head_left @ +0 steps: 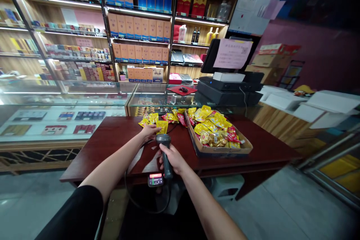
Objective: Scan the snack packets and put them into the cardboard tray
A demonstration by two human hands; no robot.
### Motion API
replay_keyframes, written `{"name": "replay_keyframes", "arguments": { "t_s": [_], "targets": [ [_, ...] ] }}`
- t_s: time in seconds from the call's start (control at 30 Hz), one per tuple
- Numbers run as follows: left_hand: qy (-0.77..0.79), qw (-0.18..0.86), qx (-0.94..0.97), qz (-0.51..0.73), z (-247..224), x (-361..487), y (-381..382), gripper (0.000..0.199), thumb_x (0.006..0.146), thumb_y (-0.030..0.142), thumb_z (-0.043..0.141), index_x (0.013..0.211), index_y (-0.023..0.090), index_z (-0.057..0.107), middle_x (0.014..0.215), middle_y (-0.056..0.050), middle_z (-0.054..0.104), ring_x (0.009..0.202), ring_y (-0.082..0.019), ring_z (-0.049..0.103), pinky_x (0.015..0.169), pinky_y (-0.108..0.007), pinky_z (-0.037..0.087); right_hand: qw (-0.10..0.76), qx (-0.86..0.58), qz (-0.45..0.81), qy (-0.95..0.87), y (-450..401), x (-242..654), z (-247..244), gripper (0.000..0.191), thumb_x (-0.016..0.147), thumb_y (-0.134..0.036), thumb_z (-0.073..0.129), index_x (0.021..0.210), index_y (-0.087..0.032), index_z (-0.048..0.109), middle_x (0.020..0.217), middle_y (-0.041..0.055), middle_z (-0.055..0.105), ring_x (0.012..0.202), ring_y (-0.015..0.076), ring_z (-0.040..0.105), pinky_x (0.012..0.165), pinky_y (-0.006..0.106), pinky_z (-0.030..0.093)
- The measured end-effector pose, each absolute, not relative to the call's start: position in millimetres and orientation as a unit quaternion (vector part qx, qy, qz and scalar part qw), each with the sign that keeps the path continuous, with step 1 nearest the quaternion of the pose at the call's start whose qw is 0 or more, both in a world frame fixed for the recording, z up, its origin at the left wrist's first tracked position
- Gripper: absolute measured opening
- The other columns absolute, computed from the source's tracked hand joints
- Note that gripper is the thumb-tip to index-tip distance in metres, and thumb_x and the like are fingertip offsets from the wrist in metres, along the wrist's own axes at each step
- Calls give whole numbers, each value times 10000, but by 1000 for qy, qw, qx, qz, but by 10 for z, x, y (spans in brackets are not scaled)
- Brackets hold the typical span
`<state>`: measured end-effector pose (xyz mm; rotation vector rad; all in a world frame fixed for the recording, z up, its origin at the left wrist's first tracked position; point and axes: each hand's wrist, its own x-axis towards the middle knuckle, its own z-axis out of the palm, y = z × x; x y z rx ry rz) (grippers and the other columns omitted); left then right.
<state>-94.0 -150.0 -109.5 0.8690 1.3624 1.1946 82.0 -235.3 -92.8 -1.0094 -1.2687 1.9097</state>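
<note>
My right hand (pixel 174 157) is wrapped round the handle of a dark barcode scanner (pixel 168 163), whose head points away from me over the table. The fingers of my left hand (pixel 149 131) are closed on a yellow snack packet (pixel 162 126) just beyond the scanner's head. To the left of that packet lie more yellow packets (pixel 152 117), and a group of red and yellow packets (pixel 174 115) is farther back. At the right, a shallow cardboard box (pixel 225 150) is heaped with yellow, gold and red packets. The scanner's black cable (pixel 126 187) loops below the table edge.
The dark red table (pixel 109 138) stands against a glass display counter (pixel 163 98). A monitor (pixel 205 56) and a black cash drawer (pixel 222 92) are on the counter. A small lit screen (pixel 155 179) shows below the scanner, and a stool (pixel 229 185) is under the table.
</note>
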Motion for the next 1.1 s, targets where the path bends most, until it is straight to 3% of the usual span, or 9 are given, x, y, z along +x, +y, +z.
{"name": "replay_keyframes", "arguments": {
  "t_s": [0.4,0.57,0.63,0.73,0.8,0.9,0.97,1.1],
  "targets": [
    [569,527,351,524,-1103,-935,-1495,368,587,358,844,748,132,602,605,8,600,515,-94,545,476,-210,415,314,-375,723,-488,-2298,840,-946,362,768,-502,635,848,-188,475,595,-46,566,374,100,531,327,223,453],
    [576,545,357,493,-1040,-923,-1535,368,604,360,839,763,139,590,546,39,572,375,-51,435,382,-187,337,309,-385,719,-490,-2309,837,-939,359,769,-508,628,857,-195,475,575,-46,573,355,103,517,323,230,443],
    [575,548,352,495,-1012,-916,-1553,377,591,356,848,761,140,590,551,38,577,379,-58,461,376,-182,349,313,-384,717,-489,-2308,841,-945,364,762,-505,634,885,-197,484,609,-36,591,373,108,526,326,235,443],
    [567,562,335,501,-988,-911,-1564,372,585,338,854,766,142,595,611,16,619,464,-94,562,436,-206,455,342,-386,701,-493,-2267,875,-954,402,748,-496,650,999,-209,524,799,22,666,539,154,627,415,280,512],
    [558,574,331,500,-969,-904,-1560,341,607,312,845,780,138,608,678,-10,657,534,-119,612,488,-240,516,402,-388,650,-516,-2200,918,-938,427,743,-471,664,1077,-225,561,1014,57,681,816,199,678,637,337,577],
    [541,595,328,496,-899,-863,-1534,292,642,259,826,823,137,630,761,-41,693,596,-142,648,535,-281,563,489,-392,561,-541,-2053,1002,-856,433,743,-433,673,1122,-233,606,1213,43,636,1162,220,565,989,363,459],
    [521,617,332,488,-813,-802,-1503,277,652,219,818,853,139,645,801,-57,708,626,-154,664,568,-297,582,500,-402,562,-522,-1942,1065,-765,428,741,-433,665,1114,-229,617,1206,37,641,1181,227,548,1007,371,442],
    [485,640,364,472,-552,-589,-1403,268,656,150,809,880,135,662,871,-73,720,664,-149,678,592,-258,584,500,-406,606,-468,-1731,1226,-540,377,713,-419,670,1030,-218,631,1084,40,675,1014,224,622,792,346,552]
  ]
}}
